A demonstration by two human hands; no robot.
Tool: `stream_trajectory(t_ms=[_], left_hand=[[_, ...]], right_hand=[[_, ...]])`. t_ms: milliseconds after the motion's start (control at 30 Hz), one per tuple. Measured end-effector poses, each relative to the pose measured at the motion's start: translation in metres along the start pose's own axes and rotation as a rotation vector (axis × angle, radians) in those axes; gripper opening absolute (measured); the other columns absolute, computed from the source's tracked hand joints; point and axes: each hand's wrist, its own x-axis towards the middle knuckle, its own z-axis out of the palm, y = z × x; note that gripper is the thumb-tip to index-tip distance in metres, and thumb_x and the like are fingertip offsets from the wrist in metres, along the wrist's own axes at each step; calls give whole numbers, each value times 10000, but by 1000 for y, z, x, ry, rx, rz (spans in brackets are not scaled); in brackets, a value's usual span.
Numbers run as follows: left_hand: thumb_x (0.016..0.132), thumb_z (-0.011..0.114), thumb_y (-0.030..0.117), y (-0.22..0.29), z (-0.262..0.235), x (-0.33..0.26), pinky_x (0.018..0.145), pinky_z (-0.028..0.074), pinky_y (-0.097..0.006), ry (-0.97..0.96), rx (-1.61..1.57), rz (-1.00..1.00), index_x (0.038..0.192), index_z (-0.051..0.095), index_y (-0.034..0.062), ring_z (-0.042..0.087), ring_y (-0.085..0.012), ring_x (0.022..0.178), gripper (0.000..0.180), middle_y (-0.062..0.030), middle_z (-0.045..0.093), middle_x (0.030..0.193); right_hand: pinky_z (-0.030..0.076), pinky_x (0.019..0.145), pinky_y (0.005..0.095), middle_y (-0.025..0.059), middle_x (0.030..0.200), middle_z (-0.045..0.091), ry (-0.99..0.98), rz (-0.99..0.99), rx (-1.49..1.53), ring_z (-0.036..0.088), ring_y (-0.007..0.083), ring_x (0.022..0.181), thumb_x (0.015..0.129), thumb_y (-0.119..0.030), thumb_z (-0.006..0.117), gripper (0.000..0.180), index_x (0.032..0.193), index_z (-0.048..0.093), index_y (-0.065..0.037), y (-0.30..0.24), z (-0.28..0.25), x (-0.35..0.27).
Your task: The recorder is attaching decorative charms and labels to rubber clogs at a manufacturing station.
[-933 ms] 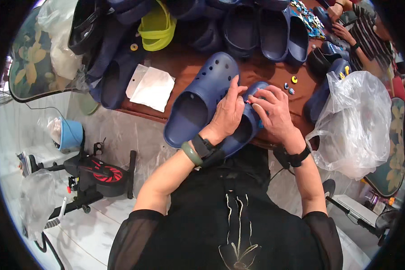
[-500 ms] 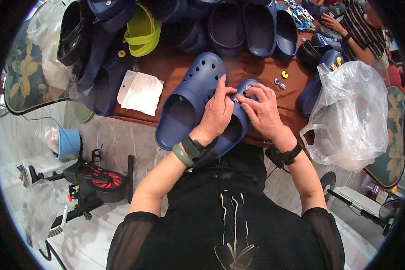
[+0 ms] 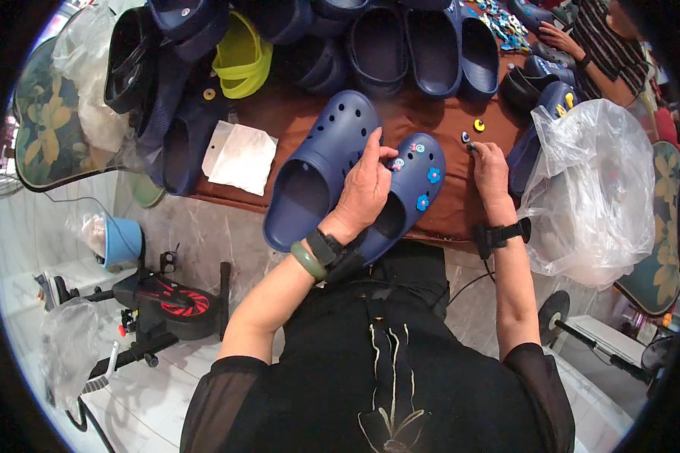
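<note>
Navy clog (image 3: 415, 189) under left hand (image 3: 366, 189); right hand (image 3: 489, 170) pinches small charm (image 3: 467, 139)

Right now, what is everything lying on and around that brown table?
Navy foam clogs: two, mid-table, side by side.
Small flower and swirl charms: four, blue and pale, on the right clog.
Loose charms: two, yellow and dark, on the table.
White paper packet: one, left.
Lime clog: one, far left.
Clear plastic bag: one, right edge.
Left hand: rests on the right clog.
Right hand: fingertips at a loose charm.
</note>
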Motion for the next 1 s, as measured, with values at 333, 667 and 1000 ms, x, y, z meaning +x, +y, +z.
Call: stream_trajectory(t_ms=[333, 667, 1000], left_hand=[[914, 379, -12, 0, 0, -1, 918, 465, -367, -11, 22, -15, 1452, 271, -16, 622, -315, 1019, 548, -185, 622, 1126], [914, 396, -10, -4, 2, -2, 898, 479, -362, 5, 4, -6, 1440, 292, -27, 626, -303, 1015, 536, -187, 620, 1124], [907, 427, -10, -7, 5, -1, 896, 477, -364, 31, 36, 55, 1427, 311, -33, 616, -312, 1018, 533, -190, 603, 1136]], right_hand=[[534, 704, 350, 58, 875, 650, 208, -277, 233, 629, 249, 815, 767, -54, 715, 195, 955, 678, -93, -96, -35, -1], [486, 735, 309, 98, 953, 592, 19, -600, -389, 554, 226, 928, 737, -123, 600, 327, 1022, 639, 34, -118, -45, -12], [490, 760, 311, 137, 954, 578, -234, -652, -510, 502, 267, 944, 705, -112, 619, 328, 959, 652, 93, -127, -36, -10]])
